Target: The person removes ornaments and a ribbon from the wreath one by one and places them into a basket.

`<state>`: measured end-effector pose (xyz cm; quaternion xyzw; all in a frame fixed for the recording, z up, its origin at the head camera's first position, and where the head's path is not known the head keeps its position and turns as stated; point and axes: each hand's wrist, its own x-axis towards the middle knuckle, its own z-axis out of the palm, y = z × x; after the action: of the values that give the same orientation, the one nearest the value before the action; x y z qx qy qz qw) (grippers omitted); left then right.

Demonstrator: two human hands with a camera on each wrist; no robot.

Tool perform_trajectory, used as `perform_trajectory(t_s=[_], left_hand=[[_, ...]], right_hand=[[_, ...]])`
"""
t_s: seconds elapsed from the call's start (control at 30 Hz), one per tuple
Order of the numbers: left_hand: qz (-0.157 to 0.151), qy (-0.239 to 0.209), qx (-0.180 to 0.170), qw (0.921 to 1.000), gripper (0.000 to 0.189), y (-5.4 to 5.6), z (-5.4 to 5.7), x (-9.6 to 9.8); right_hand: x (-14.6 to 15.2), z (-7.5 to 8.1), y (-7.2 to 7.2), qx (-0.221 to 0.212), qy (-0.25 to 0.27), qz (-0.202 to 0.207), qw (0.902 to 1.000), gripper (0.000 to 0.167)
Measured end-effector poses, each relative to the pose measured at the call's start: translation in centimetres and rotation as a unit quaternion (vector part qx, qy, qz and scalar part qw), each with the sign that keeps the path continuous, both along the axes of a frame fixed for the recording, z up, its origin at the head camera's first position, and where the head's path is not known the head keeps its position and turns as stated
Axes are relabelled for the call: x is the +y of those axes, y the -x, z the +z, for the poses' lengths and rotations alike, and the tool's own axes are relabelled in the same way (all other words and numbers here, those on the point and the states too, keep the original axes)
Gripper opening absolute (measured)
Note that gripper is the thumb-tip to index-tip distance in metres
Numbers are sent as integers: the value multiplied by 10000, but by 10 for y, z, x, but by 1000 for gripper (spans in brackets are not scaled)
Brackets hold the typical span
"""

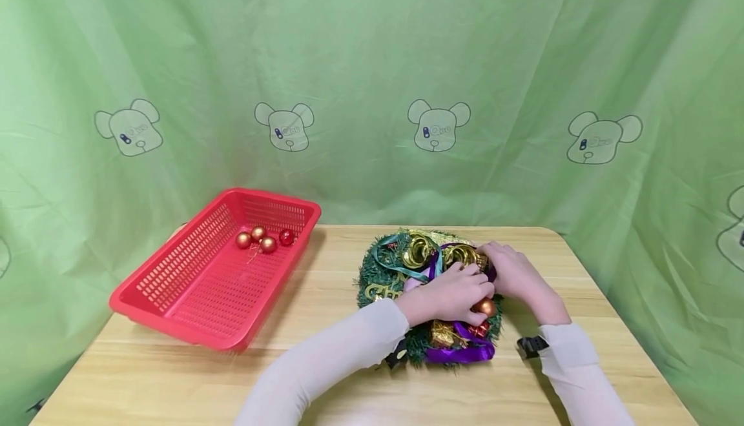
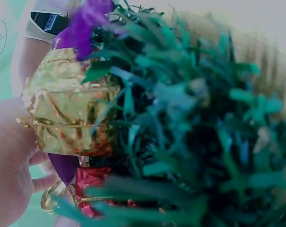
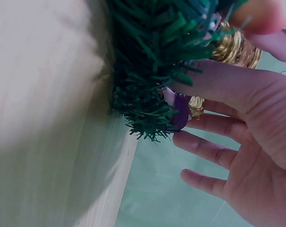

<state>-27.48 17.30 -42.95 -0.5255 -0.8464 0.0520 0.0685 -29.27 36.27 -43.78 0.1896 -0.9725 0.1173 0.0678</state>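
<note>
A green tinsel wreath (image 1: 378,271) lies on the table, dressed with gold coils (image 1: 417,252), gold lettering, ribbons and small wrapped gift boxes. Over its middle, my left hand (image 1: 450,294) bends its fingers down among the ornaments, beside a copper-coloured bauble (image 1: 485,307); what its fingertips touch is hidden. At the wreath's upper right edge is my right hand (image 1: 514,274). In the right wrist view its thumb lies against the tinsel (image 3: 152,61) near a purple ribbon (image 3: 181,113), and its visible fingers are fairly straight. A gold gift box (image 2: 72,109) is close to my left hand.
A red perforated basket (image 1: 273,310) stands on the left of the wooden table (image 1: 325,374). Inside it are several gold baubles (image 1: 258,234) and a red bauble (image 1: 287,237). A green curtain (image 1: 360,174) hangs behind the table.
</note>
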Motion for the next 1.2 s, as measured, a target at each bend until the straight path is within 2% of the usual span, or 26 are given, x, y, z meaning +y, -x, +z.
perform_trajectory(t_s=[0.7, 0.97, 1.2], left_hand=[[-76, -345, 113, 9993, 34, 5, -8, -6], [-76, -501, 305, 9982, 40, 7, -3, -10], [-93, -841, 318, 9959, 40, 7, 4, -13]], right_hand=[[0, 2, 0, -30, -29, 57, 10000, 69], [0, 3, 2, 34, 22, 66, 10000, 69], [1, 0, 1, 22, 163, 71, 9998, 60]])
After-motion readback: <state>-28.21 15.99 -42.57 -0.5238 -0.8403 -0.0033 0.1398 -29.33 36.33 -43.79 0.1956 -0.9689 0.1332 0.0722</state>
